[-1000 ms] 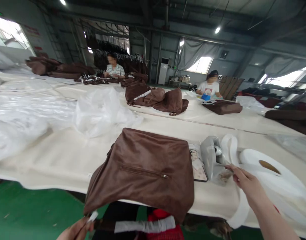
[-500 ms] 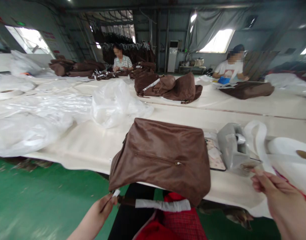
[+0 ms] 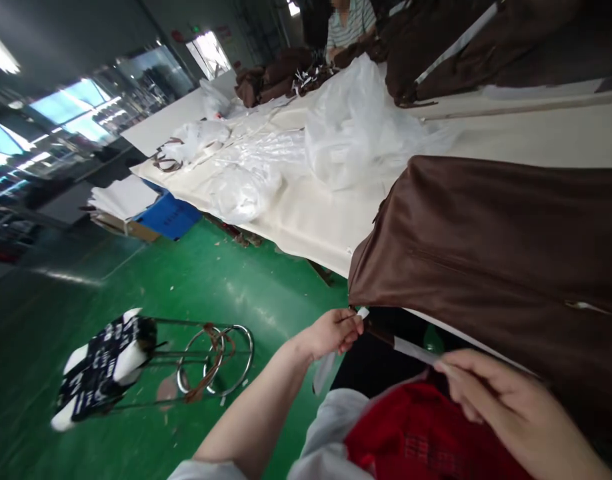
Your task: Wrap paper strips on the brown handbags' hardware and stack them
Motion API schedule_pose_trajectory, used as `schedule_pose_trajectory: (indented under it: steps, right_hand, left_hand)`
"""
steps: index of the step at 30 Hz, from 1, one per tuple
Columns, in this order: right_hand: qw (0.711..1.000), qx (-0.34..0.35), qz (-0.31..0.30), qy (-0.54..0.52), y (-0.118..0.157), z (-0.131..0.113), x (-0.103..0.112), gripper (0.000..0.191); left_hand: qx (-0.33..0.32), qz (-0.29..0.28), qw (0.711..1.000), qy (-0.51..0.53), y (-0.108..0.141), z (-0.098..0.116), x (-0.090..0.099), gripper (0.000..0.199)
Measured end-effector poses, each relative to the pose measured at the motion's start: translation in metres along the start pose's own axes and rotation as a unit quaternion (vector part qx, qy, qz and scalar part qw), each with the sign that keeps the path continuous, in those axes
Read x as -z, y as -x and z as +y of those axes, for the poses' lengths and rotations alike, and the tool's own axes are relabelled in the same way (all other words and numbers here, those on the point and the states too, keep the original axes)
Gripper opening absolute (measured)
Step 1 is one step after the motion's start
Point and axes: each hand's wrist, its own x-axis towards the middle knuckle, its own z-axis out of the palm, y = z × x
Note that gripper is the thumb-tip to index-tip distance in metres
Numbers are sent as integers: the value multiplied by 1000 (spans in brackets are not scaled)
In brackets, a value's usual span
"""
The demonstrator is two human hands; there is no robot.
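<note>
A brown handbag (image 3: 486, 227) lies on the table's front edge at the right of the view, its zipped side facing up. My left hand (image 3: 336, 331) is closed in a pinch by the bag's lower left corner, gripping the strap end with a bit of white wrapping sticking out. From there the brown strap (image 3: 381, 333) runs right into a white wrapping (image 3: 413, 350). At the wrapping's right part, my right hand (image 3: 491, 390) is closed, thumb and fingers pinching it. Whether a small piece of tape is also between those fingers is hidden.
Clear plastic bags (image 3: 346, 133) lie across the white table (image 3: 331, 240). More brown bags (image 3: 446, 47) are piled at the back, near a person in a striped shirt (image 3: 353, 27). A stool (image 3: 111, 363) lies on the green floor; a blue box (image 3: 169, 213) stands beyond.
The view has swung left and closer. My right hand has moved from beside the tape dispenser to the wrapped strap. My left hand keeps its pinch at the bag's corner.
</note>
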Motion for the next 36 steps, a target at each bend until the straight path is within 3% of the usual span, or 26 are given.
schedule_pose_trajectory:
  steps: [2,3,8,11,15,21,25,28,33,36]
  right_hand:
    - [992,-13,-113,-48,-25,-20,-31,33]
    - [987,-22,-141,-72,-37,-26,-45,34]
    - [977,-36,-167,-130,-78,-25,-87,40]
    - [978,-47,-158,-131,-88,-19,-95,41]
    - [981,-70,-151,-103,-94,-19,-101,42]
    - [987,-66,-145,-27,-99,-17,-100,39]
    - [978,-65,-192,-49,-97,-11,-92,36]
    - [971,-71,-214,-84,-95,-7,-87,37]
    - [978,-30,-193,-75,-98,-9,-91,33]
    - [975,13,-207,-77,-102,-9,-95,32]
  left_hand:
    - [-5,-3,1000,3,1,-3,0,48]
    - [-11,0,1000,-5,1,-5,0,49]
    - [-82,24,991,-103,3,-10,1,46]
    - [-132,31,978,-160,5,-9,1,39]
    - [-146,39,969,-196,8,-7,3,32]
    - [-155,50,975,-154,5,-11,1,36]
    - [-84,86,992,-30,-3,-17,-3,50]
    - [3,31,992,123,-6,-17,-1,46]
    - [143,-156,918,337,0,-12,8,18]
    - [159,-179,889,391,6,-12,8,15]
